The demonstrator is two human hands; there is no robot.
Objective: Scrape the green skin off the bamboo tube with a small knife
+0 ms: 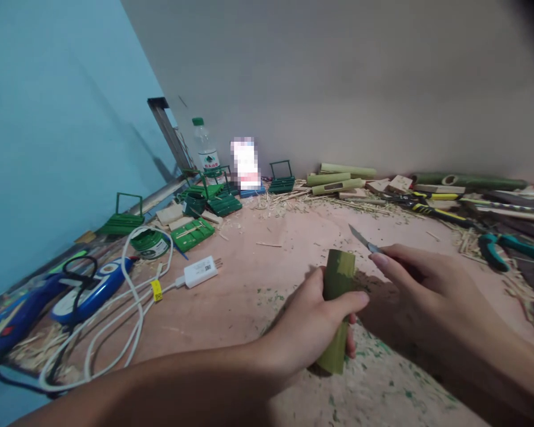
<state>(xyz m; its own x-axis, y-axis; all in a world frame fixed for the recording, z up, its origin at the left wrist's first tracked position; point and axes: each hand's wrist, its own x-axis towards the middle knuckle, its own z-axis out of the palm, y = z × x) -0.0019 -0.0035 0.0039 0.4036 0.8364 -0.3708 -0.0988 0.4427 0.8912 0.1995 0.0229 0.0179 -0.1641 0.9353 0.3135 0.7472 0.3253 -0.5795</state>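
My left hand (314,323) is wrapped round a short green bamboo tube (338,279), which stands tilted on the pink worktable (258,279). My right hand (416,284) grips a small knife (363,239), its handle hidden in the fingers. The thin blade points up and to the left, just beside the tube's open top end. Green shavings lie scattered on the table below both hands.
A white charger (200,271) with its looped cable and a blue tool (91,290) lie left. Green bamboo pieces (191,233), a water bottle (205,151) and bamboo tubes (333,178) line the back wall. Yellow-handled tools (436,210) and teal pliers (509,246) lie right.
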